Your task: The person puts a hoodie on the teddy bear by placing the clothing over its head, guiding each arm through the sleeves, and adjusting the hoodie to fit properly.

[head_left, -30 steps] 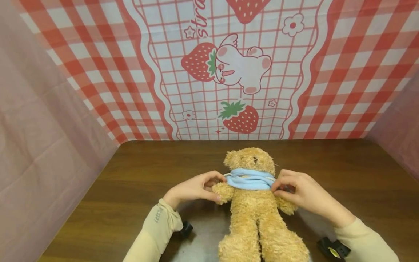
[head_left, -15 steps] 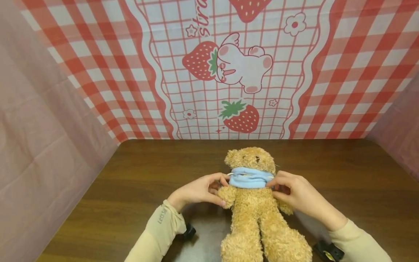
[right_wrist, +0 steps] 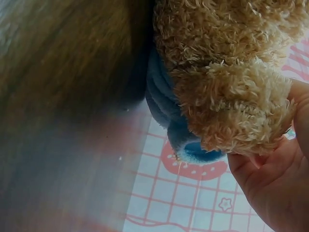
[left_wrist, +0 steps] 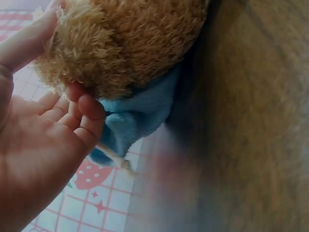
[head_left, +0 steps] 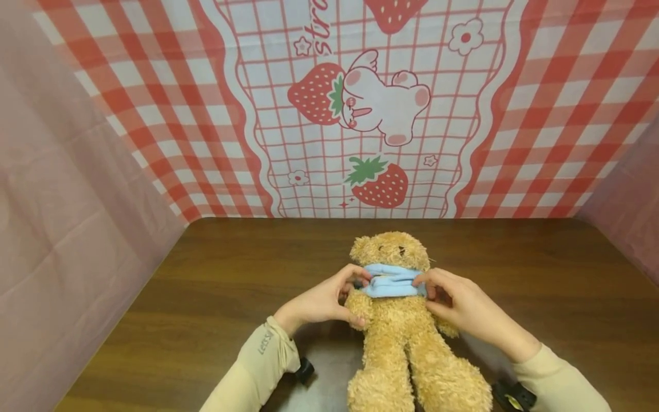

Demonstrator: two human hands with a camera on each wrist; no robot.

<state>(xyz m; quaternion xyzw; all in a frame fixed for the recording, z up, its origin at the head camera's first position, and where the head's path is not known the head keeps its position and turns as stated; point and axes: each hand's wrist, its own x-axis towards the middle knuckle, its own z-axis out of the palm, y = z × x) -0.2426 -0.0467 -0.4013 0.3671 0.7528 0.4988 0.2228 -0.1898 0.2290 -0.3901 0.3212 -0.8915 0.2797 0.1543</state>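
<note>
A tan teddy bear (head_left: 391, 320) lies on its back, head toward the far side. Around its neck and chest bunches a small light blue garment (head_left: 393, 281); a knotted pale cord (left_wrist: 118, 160) hangs from it in the left wrist view. My left hand (head_left: 329, 297) curls around one bear arm (left_wrist: 82, 53), thumb on the paw side, with fingertips on the garment's edge. On the other side, my right hand (head_left: 463, 300) has the other bear arm (right_wrist: 236, 106) between thumb and fingers, fingertips overlapping the blue cloth. Some of the right fingers hide behind the fur.
The bear rests on a dark brown wooden table (head_left: 247, 252). Behind it hangs a red and white strawberry cloth (head_left: 381, 114), with a pink curtain (head_left: 77, 229) on the left. Black devices (head_left: 512, 395) sit under the wrists.
Both hands have moved inward; their fingertips now overlap the front of the blue garment instead of its side edges. The bear's head has shifted slightly left.
</note>
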